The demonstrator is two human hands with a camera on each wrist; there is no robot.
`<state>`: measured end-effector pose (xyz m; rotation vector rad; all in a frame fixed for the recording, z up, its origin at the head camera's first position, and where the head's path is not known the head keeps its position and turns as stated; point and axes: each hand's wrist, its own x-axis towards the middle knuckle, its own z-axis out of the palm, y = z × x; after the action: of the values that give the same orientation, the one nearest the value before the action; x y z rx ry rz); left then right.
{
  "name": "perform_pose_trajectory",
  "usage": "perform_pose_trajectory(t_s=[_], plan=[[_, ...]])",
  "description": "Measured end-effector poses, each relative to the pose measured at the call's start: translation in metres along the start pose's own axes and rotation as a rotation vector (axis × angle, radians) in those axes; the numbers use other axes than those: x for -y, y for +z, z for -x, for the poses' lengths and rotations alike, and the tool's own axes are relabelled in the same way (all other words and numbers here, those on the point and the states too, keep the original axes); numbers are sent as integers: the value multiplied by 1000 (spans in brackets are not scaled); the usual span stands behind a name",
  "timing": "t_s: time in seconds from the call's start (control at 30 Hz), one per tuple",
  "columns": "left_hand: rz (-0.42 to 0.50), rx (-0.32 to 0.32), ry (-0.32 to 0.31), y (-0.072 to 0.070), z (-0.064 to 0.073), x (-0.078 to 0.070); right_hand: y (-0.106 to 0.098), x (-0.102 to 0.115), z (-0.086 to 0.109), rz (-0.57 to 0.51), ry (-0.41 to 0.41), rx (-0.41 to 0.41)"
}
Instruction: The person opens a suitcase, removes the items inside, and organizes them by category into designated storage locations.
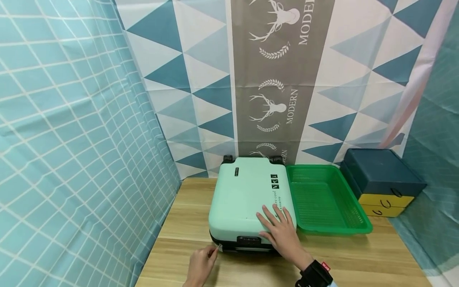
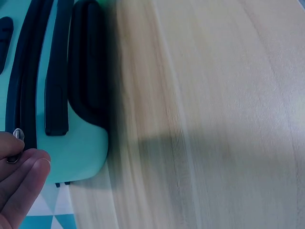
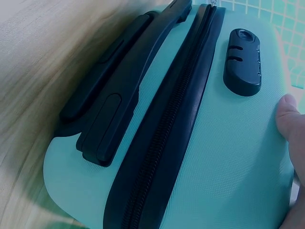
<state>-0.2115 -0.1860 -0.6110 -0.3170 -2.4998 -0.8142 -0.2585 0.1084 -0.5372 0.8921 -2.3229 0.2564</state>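
A mint-green suitcase [image 1: 247,195] lies flat on the wooden table, its black zipper [image 3: 164,124] running along the side that faces me. At the front left corner my left hand [image 1: 201,263] pinches a metal zipper pull [image 2: 18,135] between thumb and fingers. My right hand [image 1: 283,235] rests with spread fingers on the lid near its front right corner; in the right wrist view only its thumb [image 3: 289,117] and part of the palm show. A black combination lock [image 3: 242,62] sits on the lid's front side, with a black carry handle [image 3: 114,114] below the zipper.
Right of the suitcase stands a green plastic basket [image 1: 322,199]. Beyond it is a dark blue box [image 1: 383,171] over yellow drawers [image 1: 385,203]. A checked blue curtain [image 1: 71,139] hangs on the left, and a patterned cloth [image 1: 201,79] covers the back.
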Motion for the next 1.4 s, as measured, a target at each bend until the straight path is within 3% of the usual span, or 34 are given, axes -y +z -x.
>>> perform_pose_trajectory(t_s=[0.5,0.77,1.1,1.4], plan=[[-127,-70,-89,-7,-10,15,4,-4,2,27,-6,-18],[-198,-137,-64,-9,-15,22,5,-3,2,16,-9,-30],[-229,-145,-100,-12,-29,39,9,2,1,11,-16,-21],[-198,-168,-37,-8,-24,36,5,-5,4,8,-42,-49]])
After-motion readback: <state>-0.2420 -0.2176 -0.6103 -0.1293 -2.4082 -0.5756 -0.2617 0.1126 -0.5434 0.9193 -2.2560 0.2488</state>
